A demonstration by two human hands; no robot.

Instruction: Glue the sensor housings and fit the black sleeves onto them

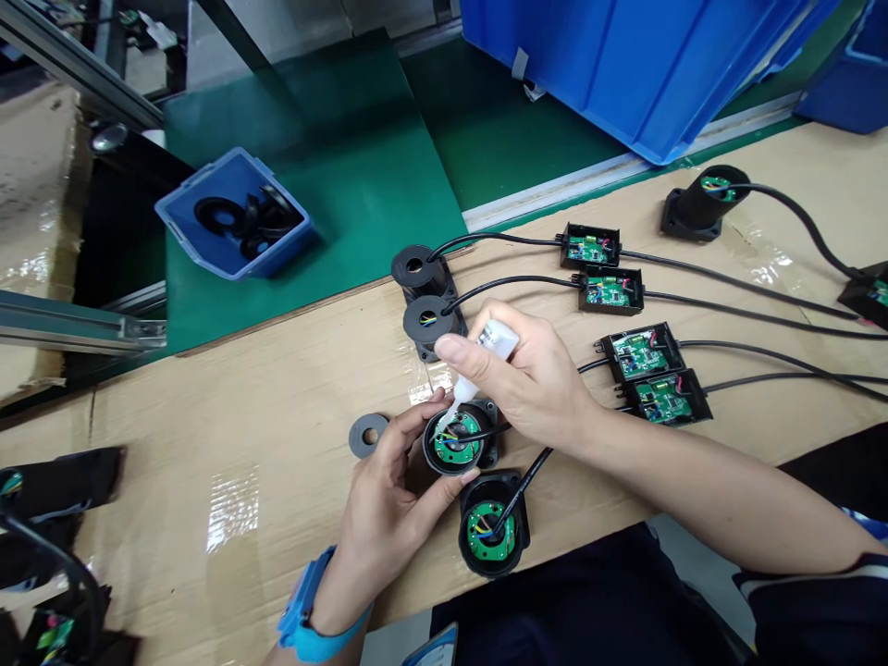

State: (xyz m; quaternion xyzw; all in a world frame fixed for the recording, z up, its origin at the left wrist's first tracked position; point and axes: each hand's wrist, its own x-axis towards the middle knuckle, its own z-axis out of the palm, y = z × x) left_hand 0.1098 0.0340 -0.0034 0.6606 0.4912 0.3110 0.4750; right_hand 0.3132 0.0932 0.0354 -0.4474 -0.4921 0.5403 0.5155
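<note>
My right hand point(531, 375) grips a small white bottle point(491, 351), its thin nozzle pointing down at the rim of an open black housing point(454, 442). Inside that housing show a green round board and coloured wires. My left hand point(392, 495), with a blue strap at the wrist, holds the same housing between thumb and fingers from the left. A second open housing point(491, 532) with a green board stands just below. Left of the held housing lies a flat black ring point(367, 435). Two capped housings point(425, 324) stand above my hands.
Black boxes with green boards point(642, 353) lie to the right, joined by cables. Another housing point(704, 199) stands at the upper right. A blue bin point(267, 264) holds black rings on a green mat. More housings point(62, 481) lie at the left edge. A large blue crate point(610, 65) is behind.
</note>
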